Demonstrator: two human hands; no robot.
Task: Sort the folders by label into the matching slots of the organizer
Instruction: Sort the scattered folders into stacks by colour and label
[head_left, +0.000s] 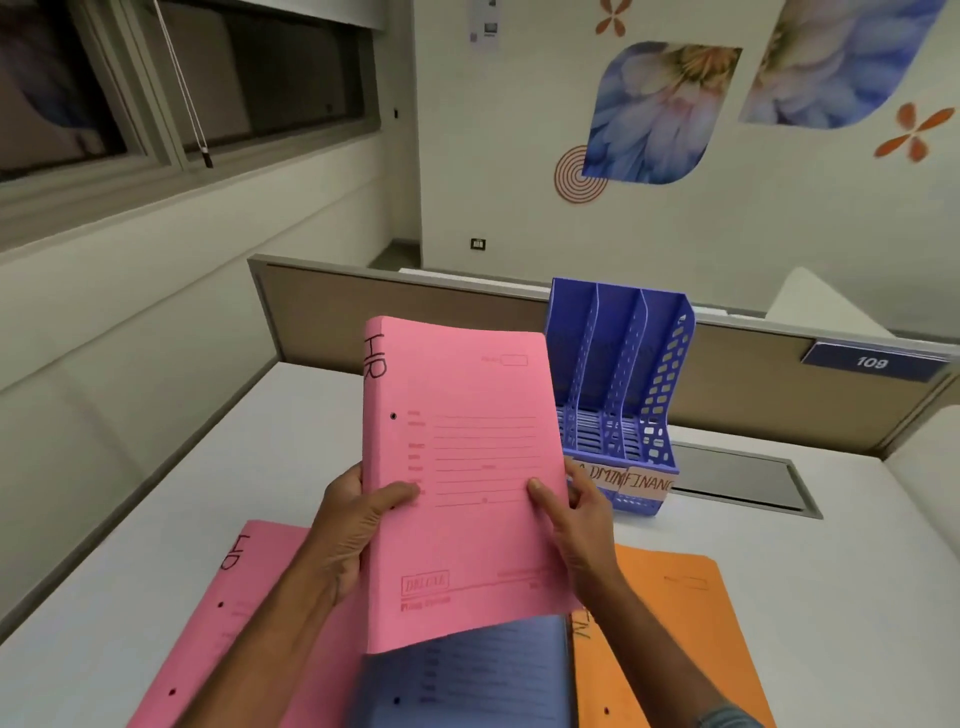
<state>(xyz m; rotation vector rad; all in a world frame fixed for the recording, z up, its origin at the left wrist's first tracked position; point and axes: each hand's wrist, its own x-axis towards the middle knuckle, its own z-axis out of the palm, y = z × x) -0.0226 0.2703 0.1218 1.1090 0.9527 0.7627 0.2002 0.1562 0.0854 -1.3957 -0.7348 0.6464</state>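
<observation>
- White desk (223, 467) lies under the left hand (343, 525) and the right hand (582, 525).
- Tan partition (395, 306), grey-framed, stands beyond both hands. A blue "109" plate (872, 362) sits on it, far right of the right hand.
- Grey flap (737, 480) is set in the desk, right of the right hand.
- Dark window (291, 73) with a hanging cord (183, 83) is up and left of the left hand.
- Pale wall (519, 208) beyond the hands carries blue flower decals (654, 114), orange rings (574, 176) and a socket (478, 243).

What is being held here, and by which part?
The raised pink HR folder: left hand grips its lower spine edge, right hand its lower open edge.
</observation>
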